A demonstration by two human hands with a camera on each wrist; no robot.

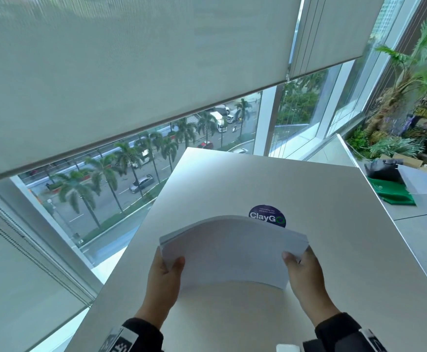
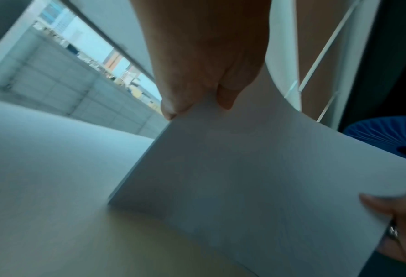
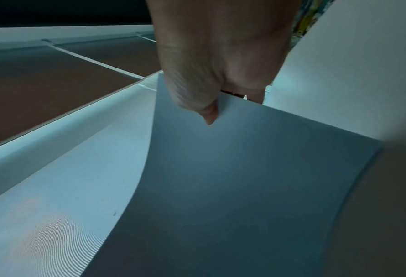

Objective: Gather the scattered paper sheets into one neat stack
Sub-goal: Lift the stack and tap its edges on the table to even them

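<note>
A stack of white paper sheets (image 1: 232, 250) is held above the white table (image 1: 334, 199), bowed upward in the middle. My left hand (image 1: 168, 269) grips its left edge, thumb on top and fingers underneath. My right hand (image 1: 297, 262) grips the right edge the same way. In the left wrist view the stack (image 2: 244, 178) has one corner touching the table (image 2: 43, 168), and my left hand (image 2: 197, 105) pinches its upper edge. The right wrist view shows my right hand (image 3: 211, 110) pinching the curved sheets (image 3: 233, 178).
A round blue ClayGo sticker (image 1: 267, 214) on the table is partly hidden behind the stack. The table's left edge runs along a window with lowered blinds (image 1: 106, 72). At the right lie a green bag (image 1: 395, 191) and potted plants (image 1: 410, 85).
</note>
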